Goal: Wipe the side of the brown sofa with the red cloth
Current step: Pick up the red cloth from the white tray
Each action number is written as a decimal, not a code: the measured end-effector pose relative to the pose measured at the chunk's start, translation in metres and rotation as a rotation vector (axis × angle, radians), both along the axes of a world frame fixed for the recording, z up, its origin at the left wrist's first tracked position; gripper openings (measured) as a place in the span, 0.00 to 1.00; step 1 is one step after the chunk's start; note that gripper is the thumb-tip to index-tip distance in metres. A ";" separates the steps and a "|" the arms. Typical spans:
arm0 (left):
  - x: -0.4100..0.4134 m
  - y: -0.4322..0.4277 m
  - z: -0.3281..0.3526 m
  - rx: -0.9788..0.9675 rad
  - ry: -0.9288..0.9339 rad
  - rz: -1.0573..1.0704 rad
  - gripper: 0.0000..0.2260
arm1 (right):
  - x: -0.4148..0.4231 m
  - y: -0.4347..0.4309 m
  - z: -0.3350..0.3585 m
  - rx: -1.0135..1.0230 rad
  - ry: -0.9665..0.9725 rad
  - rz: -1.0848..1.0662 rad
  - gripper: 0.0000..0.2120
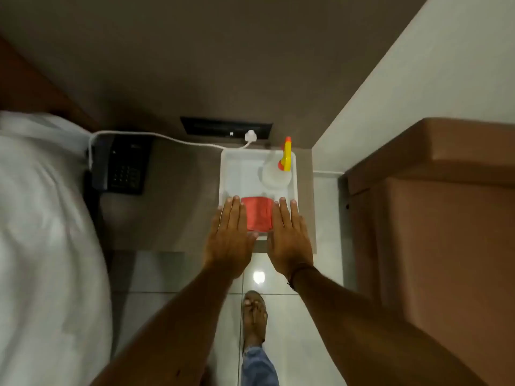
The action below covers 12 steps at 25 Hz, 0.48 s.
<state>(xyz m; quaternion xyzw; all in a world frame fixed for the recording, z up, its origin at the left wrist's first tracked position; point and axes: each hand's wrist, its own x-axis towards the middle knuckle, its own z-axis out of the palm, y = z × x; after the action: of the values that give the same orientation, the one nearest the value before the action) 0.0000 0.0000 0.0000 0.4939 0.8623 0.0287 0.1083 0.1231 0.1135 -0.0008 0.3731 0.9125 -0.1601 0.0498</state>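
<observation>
A folded red cloth (pixel 257 213) lies in the near end of a white tray (pixel 241 168) on a brown bedside table. My left hand (pixel 229 237) is flat and palm down just left of the cloth, fingers apart. Just right of the cloth, my right hand (pixel 289 236) is stretched out flat in the same way. Neither hand holds anything. The brown sofa (pixel 434 218) stands at the right, its side facing me.
A clear spray bottle (pixel 276 172) with a yellow and orange nozzle stands in the tray's far right corner. A black telephone (pixel 124 165) and a white cable (pixel 167 137) sit on the table. A white bed (pixel 41 232) fills the left. Tiled floor lies below.
</observation>
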 end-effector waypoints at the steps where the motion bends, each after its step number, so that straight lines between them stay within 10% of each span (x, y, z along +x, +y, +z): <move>1: -0.002 0.009 -0.032 -0.018 -0.040 0.009 0.32 | -0.007 0.009 -0.029 -0.029 -0.015 0.022 0.34; 12: -0.026 0.125 -0.115 -0.164 -0.616 0.831 0.31 | -0.079 0.066 -0.126 -0.707 0.077 -0.678 0.27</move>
<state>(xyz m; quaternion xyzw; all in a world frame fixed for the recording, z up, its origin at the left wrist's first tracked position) -0.0264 0.1247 -0.1153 0.0686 0.9131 0.1457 0.3746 0.0445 0.1795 -0.1266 0.6031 0.6306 -0.4811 0.0845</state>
